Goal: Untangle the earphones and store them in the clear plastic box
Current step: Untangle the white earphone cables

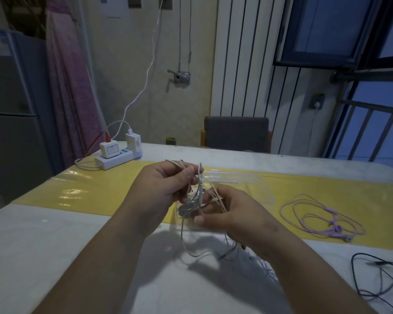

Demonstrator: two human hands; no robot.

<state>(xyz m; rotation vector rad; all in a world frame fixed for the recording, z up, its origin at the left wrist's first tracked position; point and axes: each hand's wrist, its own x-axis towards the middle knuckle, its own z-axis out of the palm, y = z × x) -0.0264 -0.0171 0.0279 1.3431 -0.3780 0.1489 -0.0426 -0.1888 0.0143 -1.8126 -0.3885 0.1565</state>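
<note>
A tangle of pale beige and grey earphones (199, 191) hangs between my two hands above the table. My left hand (163, 184) pinches the upper strands between thumb and fingers. My right hand (232, 214) grips the lower strands and an earbud, with loose cord and a plug dangling below it. The clear plastic box (243, 189) lies open on the yellow strip just behind my hands, partly hidden by them. Purple earphones (322, 217) lie loose on the yellow strip to the right. Black earphones (381, 282) lie at the right front of the table.
A white power strip (116, 158) with two chargers and cables sits at the table's far left corner. A grey chair (236, 133) stands behind the far edge. The white table (55, 245) has a yellow runner (95, 189) across it.
</note>
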